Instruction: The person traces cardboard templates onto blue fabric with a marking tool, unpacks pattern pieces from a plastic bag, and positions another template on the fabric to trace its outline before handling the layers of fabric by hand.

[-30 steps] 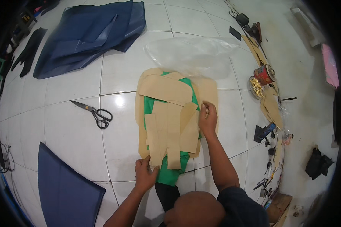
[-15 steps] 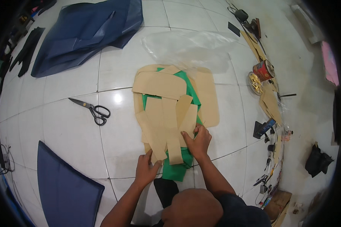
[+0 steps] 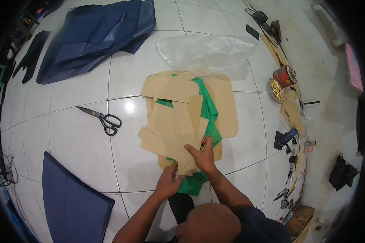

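Observation:
A loose pile of tan card pattern pieces lies on the floor in front of me, with green fabric showing between and below them. My right hand grips the right side of several pieces, its thumb lying on top and the fingers curled at the edge. At the near end, my left hand pinches the lower edge of the pieces, next to the green fabric's near corner. Two narrow tan strips slant across the pile toward the left. Part of each hand's fingers is hidden by the card.
Black-handled scissors lie left of the pile. Dark blue sheets spread at the far left, and a blue panel rests near left. Clear plastic lies beyond. A red tin, cables and small tools line the right wall.
My right hand has moved left, inward over the pile. The narrow strips have swung out to the left, and the pieces under my right hand have shifted. The left hand has moved slightly right.

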`<state>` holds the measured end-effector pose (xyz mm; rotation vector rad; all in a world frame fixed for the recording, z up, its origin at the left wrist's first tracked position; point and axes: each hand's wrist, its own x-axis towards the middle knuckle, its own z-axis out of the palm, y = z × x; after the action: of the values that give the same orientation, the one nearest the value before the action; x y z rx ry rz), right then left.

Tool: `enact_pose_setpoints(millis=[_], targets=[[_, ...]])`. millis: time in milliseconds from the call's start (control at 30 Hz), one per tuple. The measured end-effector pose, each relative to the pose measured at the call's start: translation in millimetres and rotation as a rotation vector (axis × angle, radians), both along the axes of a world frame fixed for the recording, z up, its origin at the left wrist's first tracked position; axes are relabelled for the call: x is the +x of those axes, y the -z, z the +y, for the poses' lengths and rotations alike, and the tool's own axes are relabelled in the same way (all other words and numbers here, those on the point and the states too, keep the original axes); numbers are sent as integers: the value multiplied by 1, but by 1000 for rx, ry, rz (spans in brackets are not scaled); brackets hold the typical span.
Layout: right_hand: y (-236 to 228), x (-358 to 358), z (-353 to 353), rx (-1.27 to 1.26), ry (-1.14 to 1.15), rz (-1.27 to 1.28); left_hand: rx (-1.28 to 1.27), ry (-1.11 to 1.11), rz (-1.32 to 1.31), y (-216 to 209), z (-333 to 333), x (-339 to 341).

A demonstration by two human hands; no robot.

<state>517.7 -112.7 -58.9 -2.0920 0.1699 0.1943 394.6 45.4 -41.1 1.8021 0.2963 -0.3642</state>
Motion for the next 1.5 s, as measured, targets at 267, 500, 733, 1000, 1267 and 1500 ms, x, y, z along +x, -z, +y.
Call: enact_pose_setpoints(millis=[267,500,733,1000,1267,1500], targets=[[17,9,-99,273,329,-33,-11,-176,-1,2,24,-9],[16,50,-201,224,552,-137,111,-286,-64,12,52,-10],[10,94,-195,-854,444,-533,146,-309,-35,16,57,-17],[-13,173,-23,-432,4,-396,243,-242,-97,12,54,-9],[1,206,-11,-426,60,-303,513,-129,-131,2,40,27],[2,131,-163,-135,523,-469,581,-200,-151,-1,36,46]])
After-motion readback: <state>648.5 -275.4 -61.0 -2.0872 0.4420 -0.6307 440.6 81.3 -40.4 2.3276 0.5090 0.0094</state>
